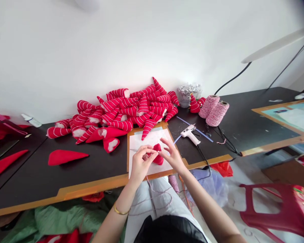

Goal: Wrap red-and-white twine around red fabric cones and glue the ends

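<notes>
A small red fabric piece (158, 158) is between my hands, above a white sheet (136, 171) at the table's front edge. My left hand (141, 162) is closed in a pinch beside it. Red-and-white twine (149, 182) hangs from under this hand and loops across my lap; the exact pinch point is too small to make out clearly. My right hand (174, 158) has its fingers apart, and its lower fingertips come close to the left fingertips. Whether they touch the fabric or the twine, I cannot tell.
Behind lies a heap of striped red stuffed cones (124, 108). A glue gun (191, 134) with a cord, twine spools (218, 113) and a tub of silvery bits (188, 94) stand to the right. Flat red cones (66, 157) are left. A red stool (271, 209) is at lower right.
</notes>
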`<state>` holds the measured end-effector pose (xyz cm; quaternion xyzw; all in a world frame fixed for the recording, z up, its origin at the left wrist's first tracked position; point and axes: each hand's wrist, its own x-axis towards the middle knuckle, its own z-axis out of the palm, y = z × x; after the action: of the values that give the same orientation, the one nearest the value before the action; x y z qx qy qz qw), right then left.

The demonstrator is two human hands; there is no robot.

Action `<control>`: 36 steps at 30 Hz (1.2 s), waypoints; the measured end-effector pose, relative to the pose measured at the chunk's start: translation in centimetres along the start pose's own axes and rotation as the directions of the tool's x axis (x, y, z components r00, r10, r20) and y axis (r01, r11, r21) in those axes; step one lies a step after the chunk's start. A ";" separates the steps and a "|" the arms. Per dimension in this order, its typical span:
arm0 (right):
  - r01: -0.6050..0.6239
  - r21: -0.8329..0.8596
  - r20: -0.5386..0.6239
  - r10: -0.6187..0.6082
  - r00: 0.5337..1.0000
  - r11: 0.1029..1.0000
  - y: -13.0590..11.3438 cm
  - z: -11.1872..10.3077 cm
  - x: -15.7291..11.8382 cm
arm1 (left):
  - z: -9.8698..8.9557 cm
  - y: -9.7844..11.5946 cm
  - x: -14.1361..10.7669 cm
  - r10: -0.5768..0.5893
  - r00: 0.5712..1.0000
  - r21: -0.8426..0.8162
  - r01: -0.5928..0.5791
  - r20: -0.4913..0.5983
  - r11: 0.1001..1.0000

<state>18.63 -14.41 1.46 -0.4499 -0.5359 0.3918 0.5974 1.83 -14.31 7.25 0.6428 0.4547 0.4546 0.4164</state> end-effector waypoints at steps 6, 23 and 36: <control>0.038 -0.027 0.086 -0.035 0.996 0.999 0.6 2.1 1.3 | -0.1 0.1 1.2 -0.134 0.986 -0.136 0.147 0.098 0.980; 0.021 -0.053 0.130 -0.014 0.991 0.998 0.0 2.6 0.9 | -0.7 -0.9 2.1 -0.195 0.978 -0.185 0.205 0.072 0.961; 0.017 -0.049 0.142 -0.010 0.990 0.999 0.4 2.8 0.7 | -0.7 -1.4 2.3 -0.212 0.975 -0.209 0.221 0.068 0.952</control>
<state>15.96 -13.32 1.38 -0.4320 -0.5898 0.4053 0.5489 1.27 -11.69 6.55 0.5502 0.4609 0.4383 0.5411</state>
